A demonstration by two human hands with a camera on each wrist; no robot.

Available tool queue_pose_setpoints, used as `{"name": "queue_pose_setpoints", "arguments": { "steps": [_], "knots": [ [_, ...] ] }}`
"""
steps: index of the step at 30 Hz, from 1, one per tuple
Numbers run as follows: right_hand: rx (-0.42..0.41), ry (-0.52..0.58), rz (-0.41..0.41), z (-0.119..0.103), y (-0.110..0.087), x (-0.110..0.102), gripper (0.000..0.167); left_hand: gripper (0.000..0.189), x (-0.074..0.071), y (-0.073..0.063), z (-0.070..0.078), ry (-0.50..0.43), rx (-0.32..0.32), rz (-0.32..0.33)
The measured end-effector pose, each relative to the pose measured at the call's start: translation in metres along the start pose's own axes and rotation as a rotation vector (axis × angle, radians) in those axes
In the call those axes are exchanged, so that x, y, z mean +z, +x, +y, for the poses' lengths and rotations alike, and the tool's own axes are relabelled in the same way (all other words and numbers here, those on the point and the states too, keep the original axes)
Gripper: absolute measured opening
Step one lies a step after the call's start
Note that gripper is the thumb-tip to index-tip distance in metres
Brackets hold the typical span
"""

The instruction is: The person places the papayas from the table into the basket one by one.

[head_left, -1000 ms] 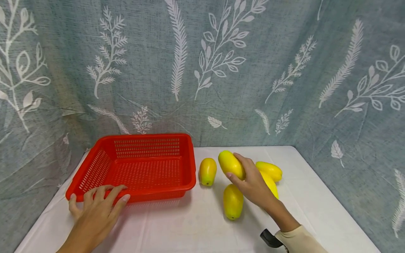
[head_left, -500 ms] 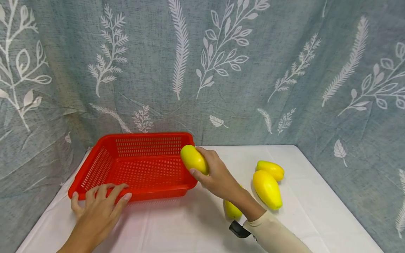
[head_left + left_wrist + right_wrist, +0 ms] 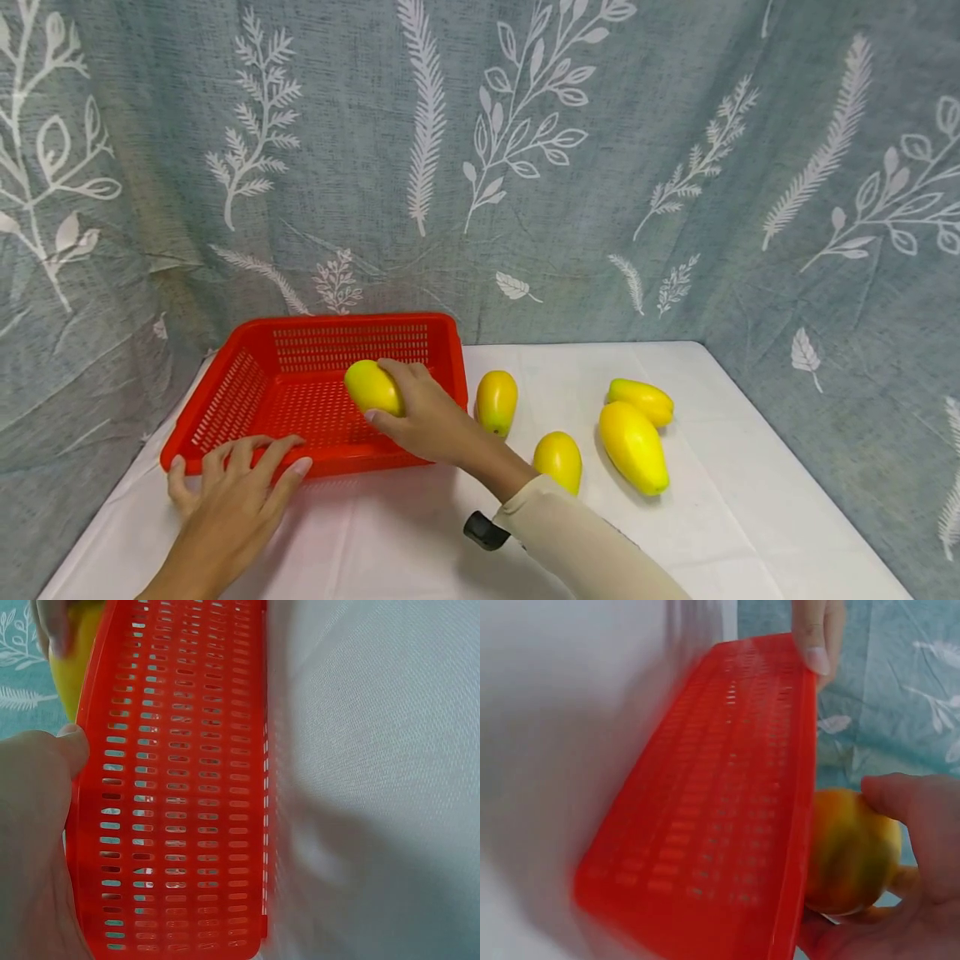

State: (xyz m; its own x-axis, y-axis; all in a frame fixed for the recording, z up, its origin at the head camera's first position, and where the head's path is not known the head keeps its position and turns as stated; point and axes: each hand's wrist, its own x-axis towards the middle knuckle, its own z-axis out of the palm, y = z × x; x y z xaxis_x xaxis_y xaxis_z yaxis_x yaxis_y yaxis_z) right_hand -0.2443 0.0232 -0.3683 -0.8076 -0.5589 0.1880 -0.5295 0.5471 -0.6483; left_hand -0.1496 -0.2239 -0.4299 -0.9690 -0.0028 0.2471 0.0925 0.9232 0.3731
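In the head view my right hand (image 3: 420, 417) grips a yellow oblong fruit (image 3: 372, 387) with a greenish end, over the inside of a red plastic basket (image 3: 442, 333). The right wrist view shows this fruit (image 3: 851, 851) between thumb and fingers, just beyond the basket's rim. My left hand (image 3: 232, 500) holds the near rim at its left part, fingers over the edge and thumb along the outside. In the left wrist view the left thumb (image 3: 71, 750) lies on the rim. No fruit shows on the visible part of the basket floor.
Right of the basket, one yellow fruit (image 3: 496, 402) lies close by. Another fruit (image 3: 558, 460) is partly behind the right forearm. Two more, a large fruit (image 3: 633, 448) and a smaller fruit (image 3: 642, 402), lie together farther right. A patterned curtain (image 3: 480, 167) borders the white table (image 3: 735, 500).
My right hand has carried the fruit left from among the other fruits, past the basket's right rim to over its inside. The left hand has stayed on the rim.
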Motion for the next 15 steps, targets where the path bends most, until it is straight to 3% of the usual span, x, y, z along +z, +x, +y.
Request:
{"name": "queue_pose_setpoints", "arguments": {
  "steps": [7,15],
  "knots": [
    [0.023,-0.027,-0.051,-0.013,0.024,0.022,0.065,0.060,-0.001,0.002,0.001,0.024,-0.010,-0.030],
    [0.101,-0.084,-0.083,-0.027,0.041,0.043,0.061,0.057,0.001,0.001,0.001,0.024,-0.013,-0.018]
  ]
}}
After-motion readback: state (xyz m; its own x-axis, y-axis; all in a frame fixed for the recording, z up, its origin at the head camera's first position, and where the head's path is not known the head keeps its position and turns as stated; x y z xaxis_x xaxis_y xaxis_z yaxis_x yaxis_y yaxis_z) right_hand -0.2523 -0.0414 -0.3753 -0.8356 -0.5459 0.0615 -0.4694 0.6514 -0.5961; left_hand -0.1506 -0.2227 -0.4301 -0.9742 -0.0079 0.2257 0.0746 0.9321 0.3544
